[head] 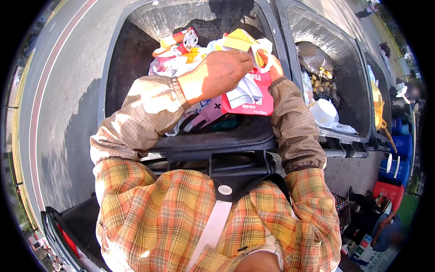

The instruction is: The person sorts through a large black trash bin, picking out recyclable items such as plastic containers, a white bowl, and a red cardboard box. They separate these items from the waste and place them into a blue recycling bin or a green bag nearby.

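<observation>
My left hand (219,74) reaches over the rubbish with its fingers bent together against a white plastic bag (264,46). Its fingertips are partly hidden, so what they hold is unclear. On the other side, my right hand (276,66) grips the edge of that bag. A yellow carton piece (239,40) sticks up at the bag's top. Below my hands hangs a red printed carton (251,108), with folded white paper (245,93) in front of it. A pink printed bag (207,115) lies lower, partly under my left forearm. All this is in a black wheeled bin (136,44).
A second bin (351,78) at right holds a dark rubbish bag (314,57) and a white tub (323,112). Beyond it, a third bin holds a yellow bag (376,102). Blue bins (402,146), a red bin (387,193) and a seated person (387,227) are farther right.
</observation>
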`<action>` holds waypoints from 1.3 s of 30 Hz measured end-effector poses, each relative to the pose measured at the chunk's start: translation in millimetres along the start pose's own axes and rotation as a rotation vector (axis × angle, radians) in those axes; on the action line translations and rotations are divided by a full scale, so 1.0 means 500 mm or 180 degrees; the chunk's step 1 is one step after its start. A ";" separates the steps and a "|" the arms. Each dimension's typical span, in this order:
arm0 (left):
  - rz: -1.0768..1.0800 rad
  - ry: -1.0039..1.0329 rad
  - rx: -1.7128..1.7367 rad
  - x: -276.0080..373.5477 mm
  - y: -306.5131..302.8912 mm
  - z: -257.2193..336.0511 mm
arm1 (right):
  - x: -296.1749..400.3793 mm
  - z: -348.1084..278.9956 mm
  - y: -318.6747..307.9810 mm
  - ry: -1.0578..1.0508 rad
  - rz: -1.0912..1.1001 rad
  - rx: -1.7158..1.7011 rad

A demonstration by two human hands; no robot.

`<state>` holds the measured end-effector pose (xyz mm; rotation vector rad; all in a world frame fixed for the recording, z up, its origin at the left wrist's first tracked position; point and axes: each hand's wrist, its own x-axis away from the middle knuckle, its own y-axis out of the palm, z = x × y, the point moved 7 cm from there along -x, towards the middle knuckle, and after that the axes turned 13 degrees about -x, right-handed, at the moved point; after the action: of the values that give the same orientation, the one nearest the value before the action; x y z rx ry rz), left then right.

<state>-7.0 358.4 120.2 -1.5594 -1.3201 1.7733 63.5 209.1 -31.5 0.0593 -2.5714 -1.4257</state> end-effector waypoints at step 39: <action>-0.0938 -0.0152 -0.0908 0.110 0.113 -0.035 | -0.007 0.069 0.052 -0.0114 0.0452 0.0737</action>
<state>9.0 383.8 45.1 -1.3776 -1.7874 1.4993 61.7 252.4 -27.8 -0.1133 -2.6974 -1.0858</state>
